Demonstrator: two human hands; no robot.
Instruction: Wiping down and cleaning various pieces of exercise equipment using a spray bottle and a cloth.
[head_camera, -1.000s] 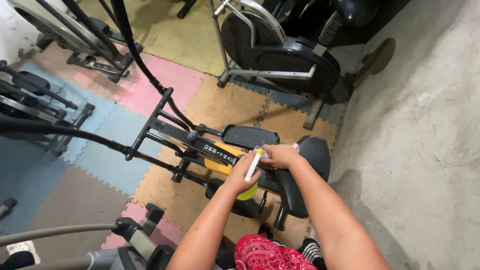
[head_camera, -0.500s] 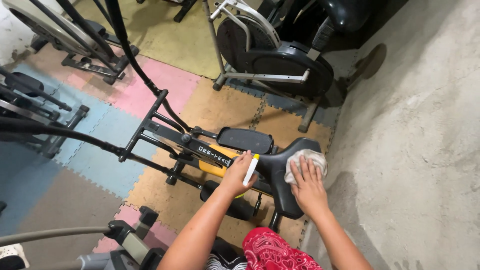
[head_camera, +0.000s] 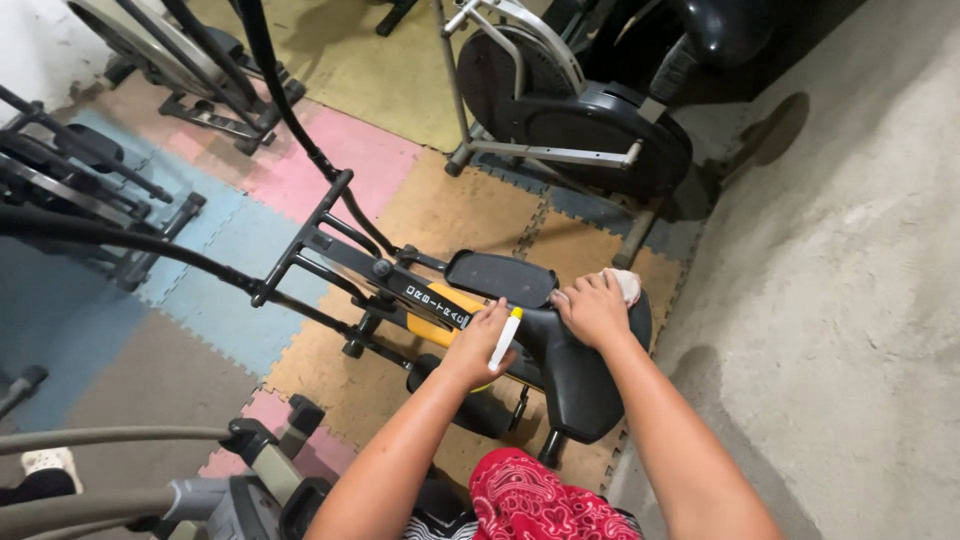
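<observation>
Right hand (head_camera: 592, 308) — cloth (head_camera: 627, 284) at seat (head_camera: 580, 380) edge

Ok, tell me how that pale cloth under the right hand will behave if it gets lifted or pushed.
The cloth is bunched under the right hand on the black pedal, so it is probably floppy and would droop when lifted. It looks small and thin, so likely very light. Pushed, it should slide and crumple rather than roll, since the pedal looks smooth.

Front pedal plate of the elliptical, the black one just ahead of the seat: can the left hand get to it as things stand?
Probably yes. The left hand grips a white and yellow marker just short of the pedal plate, with nothing between them. The marker occupies its fingers, though; the right hand presses a cloth on the seat.
</observation>
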